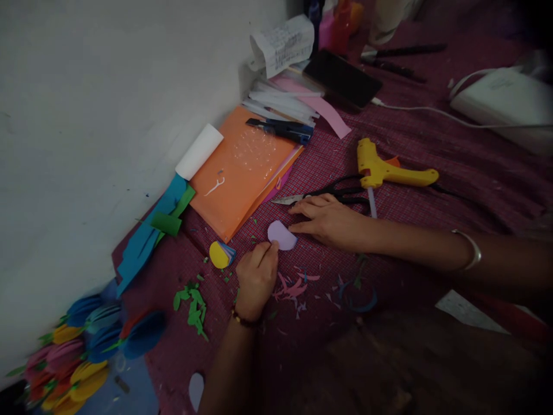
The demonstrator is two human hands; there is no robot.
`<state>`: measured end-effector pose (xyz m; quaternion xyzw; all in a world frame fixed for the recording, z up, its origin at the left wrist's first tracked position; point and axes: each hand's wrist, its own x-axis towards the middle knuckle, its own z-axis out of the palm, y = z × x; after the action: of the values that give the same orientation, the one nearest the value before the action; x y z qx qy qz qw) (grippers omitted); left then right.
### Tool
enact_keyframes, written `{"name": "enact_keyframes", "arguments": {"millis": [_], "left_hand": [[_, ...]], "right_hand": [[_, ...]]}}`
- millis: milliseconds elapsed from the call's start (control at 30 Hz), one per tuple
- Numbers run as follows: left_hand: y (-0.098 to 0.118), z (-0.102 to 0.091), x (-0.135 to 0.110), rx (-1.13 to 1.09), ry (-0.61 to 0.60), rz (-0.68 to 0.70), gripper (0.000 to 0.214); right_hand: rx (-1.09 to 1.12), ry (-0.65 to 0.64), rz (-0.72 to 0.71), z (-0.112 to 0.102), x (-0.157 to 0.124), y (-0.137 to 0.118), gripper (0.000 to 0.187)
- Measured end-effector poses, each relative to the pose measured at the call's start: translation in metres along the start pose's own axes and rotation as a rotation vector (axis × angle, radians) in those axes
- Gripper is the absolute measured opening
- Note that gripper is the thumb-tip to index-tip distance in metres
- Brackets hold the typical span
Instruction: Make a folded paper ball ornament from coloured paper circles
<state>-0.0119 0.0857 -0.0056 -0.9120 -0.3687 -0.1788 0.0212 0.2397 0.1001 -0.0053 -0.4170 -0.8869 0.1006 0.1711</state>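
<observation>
A small lavender paper circle (pixel 282 235) lies on the checked maroon cloth between both hands. My left hand (pixel 258 275), with a beaded bracelet at the wrist, pinches its lower left edge. From the right comes my right hand (pixel 326 222), wearing a silver bangle; its fingers are stretched and apart, one tip close to the circle's right edge. Black-handled scissors (pixel 332 189) lie just beyond that hand, partly covered by it. To the left of the circle sits a small stack of cut circles with a yellow one (pixel 219 255) on top.
Orange paper sheets (pixel 242 173) carry a blue cutter (pixel 285 129). A yellow glue gun (pixel 393 167) stands right of the scissors. Green scraps (pixel 193 308) and pink scraps (pixel 296 286) litter the cloth. Folded paper ornaments (pixel 88 346) lie lower left, and a phone (pixel 341 78) is at the back.
</observation>
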Motion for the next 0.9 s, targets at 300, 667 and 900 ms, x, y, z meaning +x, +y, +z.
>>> {"name": "enact_keyframes", "arguments": {"millis": [300,667,900], "left_hand": [[-0.0013,0.0006,0.0014,0.036,0.014,0.039,0.022],[-0.0007,-0.0012,-0.0002,0.097,-0.053,0.051,0.025],[0.0007,0.0017,-0.0021,0.096,-0.098,0.051,0.029]], "right_hand": [[-0.015,0.02,0.004,0.0003,-0.0003,-0.0004,0.032],[-0.029,0.013,-0.006,-0.0001,-0.0009,0.0004,0.032],[-0.023,0.004,-0.015,-0.0007,-0.0009,0.0,0.034]]}}
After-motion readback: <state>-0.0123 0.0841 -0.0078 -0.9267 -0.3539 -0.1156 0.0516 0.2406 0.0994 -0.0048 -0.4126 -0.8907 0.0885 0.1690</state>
